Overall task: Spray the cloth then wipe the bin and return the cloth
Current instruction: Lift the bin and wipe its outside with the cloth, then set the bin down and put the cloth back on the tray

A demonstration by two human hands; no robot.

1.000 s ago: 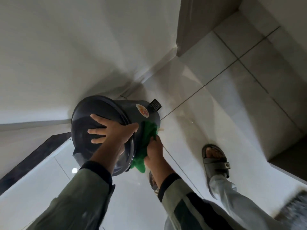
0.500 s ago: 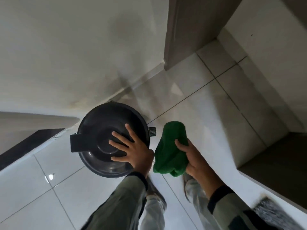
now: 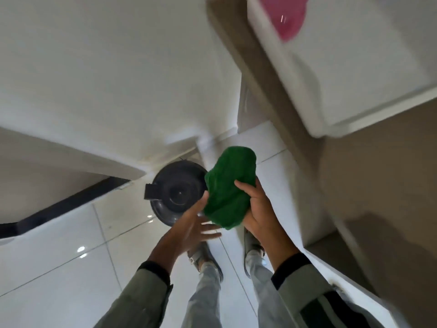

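Observation:
The dark grey round bin stands upright on the white tiled floor against the wall, seen from above with its lid shut and a black tab at its left. My right hand holds the bunched green cloth in the air, above and to the right of the bin. My left hand is off the bin, fingers spread and blurred, just under the cloth's lower edge. Whether its fingertips touch the cloth I cannot tell.
A white counter or cabinet juts in at the upper right with a blurred pink object on top. Brown cabinet fronts run along the right. My sandalled feet stand just below the bin.
My left hand has lifted off the bin lid and swung toward the cloth. The cloth has come up and away from the bin's side. The view has risen and tilted, showing the counter.

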